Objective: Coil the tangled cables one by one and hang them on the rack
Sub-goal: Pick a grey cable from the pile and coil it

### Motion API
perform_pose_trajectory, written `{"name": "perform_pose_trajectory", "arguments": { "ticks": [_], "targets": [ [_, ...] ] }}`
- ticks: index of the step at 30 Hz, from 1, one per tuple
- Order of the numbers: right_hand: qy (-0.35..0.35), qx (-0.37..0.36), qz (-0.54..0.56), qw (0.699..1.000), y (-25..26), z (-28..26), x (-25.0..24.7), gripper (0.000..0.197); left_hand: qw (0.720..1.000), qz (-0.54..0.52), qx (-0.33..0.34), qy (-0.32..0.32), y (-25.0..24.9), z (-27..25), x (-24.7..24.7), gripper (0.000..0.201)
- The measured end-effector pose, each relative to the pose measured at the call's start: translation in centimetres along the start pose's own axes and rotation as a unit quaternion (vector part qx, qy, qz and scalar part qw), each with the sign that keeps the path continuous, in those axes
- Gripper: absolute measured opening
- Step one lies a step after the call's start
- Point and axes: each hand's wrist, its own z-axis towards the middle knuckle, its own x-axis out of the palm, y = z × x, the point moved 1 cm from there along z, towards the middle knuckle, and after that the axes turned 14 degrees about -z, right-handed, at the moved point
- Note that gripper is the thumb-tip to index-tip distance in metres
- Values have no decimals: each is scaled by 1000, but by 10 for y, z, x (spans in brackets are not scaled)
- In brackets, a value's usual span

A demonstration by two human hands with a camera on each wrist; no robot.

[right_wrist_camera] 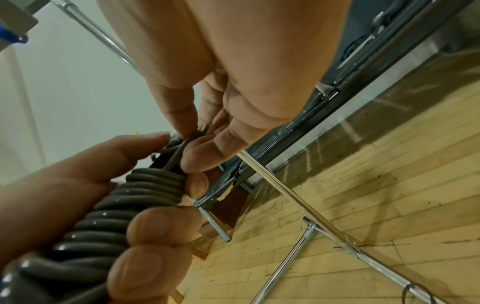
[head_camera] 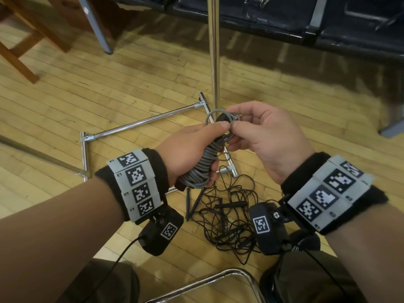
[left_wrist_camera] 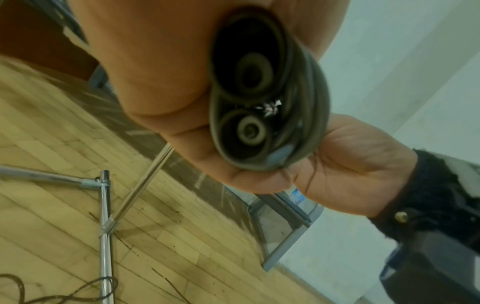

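The grey cable (head_camera: 202, 165) is wound into a tight bundle, its long axis slanting up and away from the person. The left hand (head_camera: 188, 152) wraps its lower half. The right hand (head_camera: 264, 138) pinches the loose end at the top, beside the rack (head_camera: 215, 62) pole. A black tangle (head_camera: 227, 217) lies on the floor below. The tail probably needs tucking next.

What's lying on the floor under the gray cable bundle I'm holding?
A tangle of thin black cables beside the chrome rack base. The left hand and gray cable bundle cover its upper edge.
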Motion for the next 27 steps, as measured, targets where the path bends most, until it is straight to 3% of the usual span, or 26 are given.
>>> {"name": "perform_pose_trajectory", "arguments": {
  "ticks": [6, 11, 15, 18, 23, 27],
  "targets": [
    [-35, -30, -154, 987, 2, -1, 4, 24, 998, 55, 0, -27, -1, -2, 4, 83],
    [-58, -47, -231, 970, 7, -2, 6, 20, 997, 55, 1, -50, 0, 0, 5, 74],
    [-69, -50, -252, 964, 9, -2, 6, 22, 997, 51, 4, -49, 2, 1, 8, 83],
    [-69, -50, -270, 959, 9, -1, 6, 22, 998, 36, 4, -59, 3, 3, 12, 68],
    [-67, -21, -205, 976, 10, 2, 2, 31, 998, 6, 19, -52, 1, 5, 14, 54],
    [-34, 33, -41, 998, 15, 2, -1, 24, 998, -13, 29, -52, 1, 6, 11, 51]
  ]
}}
